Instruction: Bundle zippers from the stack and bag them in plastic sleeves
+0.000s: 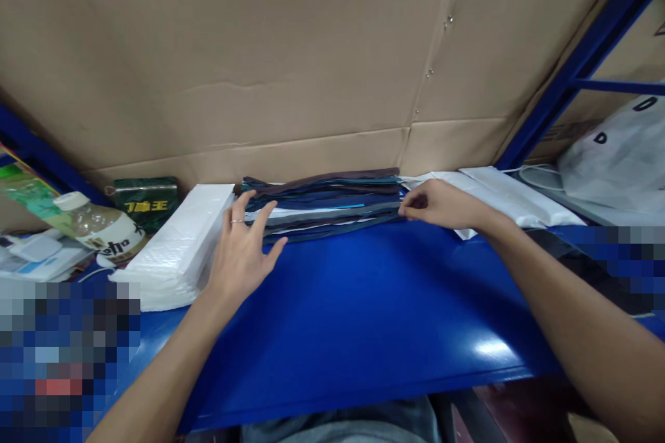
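Long, thin strips (332,183) that look like fabric, in dark brown, navy, grey and white, lie in a flat bundle along the back of the blue table (353,304). My left hand (244,242) is open over the bundle's left end, its fingers spread and a ring on one of them. At the opposite end, my right hand (429,206) is closed in a pinch on the tip of a grey strip (358,213). Its fingertips partly cover that tip.
A stack of white padded envelopes (181,242) stands on the left, near a bottle (104,228) and a dark green packet (146,201). White packages (503,197) lie at right, before a plastic bag (618,152). A cardboard wall (260,62) closes off the back.
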Demonstrator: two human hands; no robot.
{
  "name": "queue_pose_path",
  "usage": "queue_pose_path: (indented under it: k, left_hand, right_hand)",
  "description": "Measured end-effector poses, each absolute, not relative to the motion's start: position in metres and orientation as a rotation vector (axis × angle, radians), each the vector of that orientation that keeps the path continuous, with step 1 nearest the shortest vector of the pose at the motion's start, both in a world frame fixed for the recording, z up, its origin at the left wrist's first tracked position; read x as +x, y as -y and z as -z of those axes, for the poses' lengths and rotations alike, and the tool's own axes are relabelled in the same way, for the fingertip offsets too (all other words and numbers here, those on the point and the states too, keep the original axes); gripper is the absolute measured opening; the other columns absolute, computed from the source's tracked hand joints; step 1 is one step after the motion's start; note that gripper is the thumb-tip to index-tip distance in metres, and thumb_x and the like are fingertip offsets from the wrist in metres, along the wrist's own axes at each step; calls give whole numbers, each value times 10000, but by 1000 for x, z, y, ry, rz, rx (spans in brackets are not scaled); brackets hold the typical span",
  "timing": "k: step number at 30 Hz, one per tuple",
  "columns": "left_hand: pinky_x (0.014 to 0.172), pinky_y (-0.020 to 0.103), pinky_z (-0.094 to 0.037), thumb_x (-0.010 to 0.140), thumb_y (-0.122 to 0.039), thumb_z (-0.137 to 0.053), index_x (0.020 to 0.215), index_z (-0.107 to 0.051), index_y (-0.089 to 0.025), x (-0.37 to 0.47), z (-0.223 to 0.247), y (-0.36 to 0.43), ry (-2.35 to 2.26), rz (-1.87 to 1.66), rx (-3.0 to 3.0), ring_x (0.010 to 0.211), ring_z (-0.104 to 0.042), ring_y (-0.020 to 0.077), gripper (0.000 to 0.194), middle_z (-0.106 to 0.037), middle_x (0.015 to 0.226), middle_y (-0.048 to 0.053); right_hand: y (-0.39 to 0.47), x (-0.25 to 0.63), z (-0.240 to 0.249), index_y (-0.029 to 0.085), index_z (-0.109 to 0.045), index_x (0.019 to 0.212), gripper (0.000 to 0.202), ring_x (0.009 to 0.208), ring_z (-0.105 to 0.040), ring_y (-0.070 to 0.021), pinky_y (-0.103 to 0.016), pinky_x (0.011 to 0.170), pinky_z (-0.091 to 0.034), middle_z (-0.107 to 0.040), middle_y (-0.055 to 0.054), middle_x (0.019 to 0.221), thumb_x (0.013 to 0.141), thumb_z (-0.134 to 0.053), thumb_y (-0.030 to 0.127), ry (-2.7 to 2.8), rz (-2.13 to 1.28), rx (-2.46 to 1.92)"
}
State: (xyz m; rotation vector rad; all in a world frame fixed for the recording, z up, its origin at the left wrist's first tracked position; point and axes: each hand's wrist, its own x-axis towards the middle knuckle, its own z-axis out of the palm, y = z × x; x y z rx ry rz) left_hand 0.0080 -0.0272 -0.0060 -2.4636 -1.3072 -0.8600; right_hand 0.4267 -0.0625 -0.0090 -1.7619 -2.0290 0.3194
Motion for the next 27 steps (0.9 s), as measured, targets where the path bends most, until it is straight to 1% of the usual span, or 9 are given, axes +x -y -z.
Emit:
queue_pose_path:
  k: [2, 4, 5, 7, 13, 18, 22, 25, 27]
  left_hand:
    - [1014, 448, -546, 977, -432, -674, 1308, -651, -217, 18, 8, 37, 1229, 889, -2577, 1262, -629, 319, 395, -626, 1395, 147]
    - [827, 350, -557, 1026, -460, -607, 1112, -677, -226, 27, 12, 46, 1237, 784, -2765, 942, -711, 221, 258, -727, 1062, 60]
    - [737, 320, -530, 1038, -482, -586, 1038, -678, -232, 31, 14, 50, 1254, 699, -2853, 811, -699, 190, 267, -726, 924, 20]
    - [640, 299, -464, 1046, -518, -570, 973, -693, -244, 37, 18, 55, 1284, 550, -2963, 698, -674, 168, 310, -716, 800, -16]
    - [683, 295, -476, 1084, -465, -531, 1182, -727, -279, 46, 27, 57, 1171, 434, -3053, 858, -739, 188, 288, -779, 1097, 10]
    - [821, 295, -507, 1124, -384, -445, 1165, -722, -263, 45, 33, 52, 1074, 475, -3099, 1006, -746, 201, 304, -771, 1129, 16]
    - [744, 280, -475, 1103, -331, -453, 1104, -717, -271, 47, 29, 56, 1106, 549, -3075, 872, -720, 168, 270, -758, 1040, -3]
    - [638, 286, -404, 1039, -317, -522, 959, -695, -253, 51, 21, 60, 1172, 505, -3018, 715, -653, 156, 201, -717, 880, -13]
    - [611, 293, -357, 993, -298, -546, 890, -672, -243, 51, 16, 60, 1235, 445, -2959, 689, -635, 160, 172, -706, 837, -14]
  right_hand:
    - [64, 405, 13, 214, -771, 867, 148, 680, -701, -192, -304, 637, -506, -771, -17, 765, 873, -712, 350, 2018, -550, -1567]
    - [67, 379, 19, 213, -739, 952, 161, 730, -739, -205, -305, 664, -545, -792, -33, 823, 880, -736, 357, 1942, -738, -1401]
    - [69, 365, 23, 214, -719, 980, 175, 740, -749, -207, -307, 669, -555, -796, -39, 837, 889, -742, 362, 1903, -807, -1347]
    - [74, 340, 29, 219, -686, 1006, 189, 754, -761, -209, -308, 679, -566, -800, -43, 845, 912, -743, 373, 1849, -906, -1278]
    - [87, 297, 35, 230, -677, 1067, 152, 870, -787, -207, -317, 789, -591, -814, -20, 927, 946, -721, 311, 1908, -1021, -1098]
    - [87, 295, 37, 222, -777, 1108, 197, 954, -790, -217, -338, 866, -609, -825, -36, 1037, 962, -709, 336, 1939, -1023, -1017]
    - [86, 297, 35, 234, -809, 1155, 251, 954, -799, -231, -356, 871, -627, -833, -41, 1064, 940, -734, 340, 1908, -965, -1102]
    - [87, 300, 29, 247, -815, 1179, 282, 937, -805, -237, -345, 835, -637, -838, -40, 1043, 911, -756, 313, 1923, -935, -1192]
    - [88, 305, 23, 258, -815, 1197, 303, 916, -808, -235, -330, 804, -639, -840, -35, 1025, 904, -758, 310, 1949, -921, -1248]
